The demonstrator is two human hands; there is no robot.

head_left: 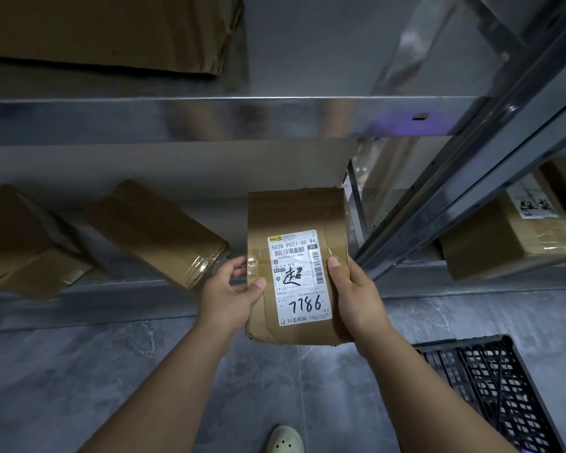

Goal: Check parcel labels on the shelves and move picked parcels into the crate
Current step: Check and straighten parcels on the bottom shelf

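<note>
Parcel [294, 210], bearing one label [299, 279], is hanging before the shelf [79, 308], left hand [229, 295] and right hand [356, 295] curling fingers round its sides; two more, tilted box [157, 230] and end box [23, 243], are lying left; one crate [458, 342] is sitting right

The labelled parcel [294, 266] is in front of the lower shelf [79, 305], above the floor [79, 387]. On that shelf, left of it, lie a near box [157, 230] and a far box [20, 240]. A top box [105, 31] lies on the upper shelf [209, 119]. The crate [490, 387] stands on the floor, right of the parcel and lower.
</note>
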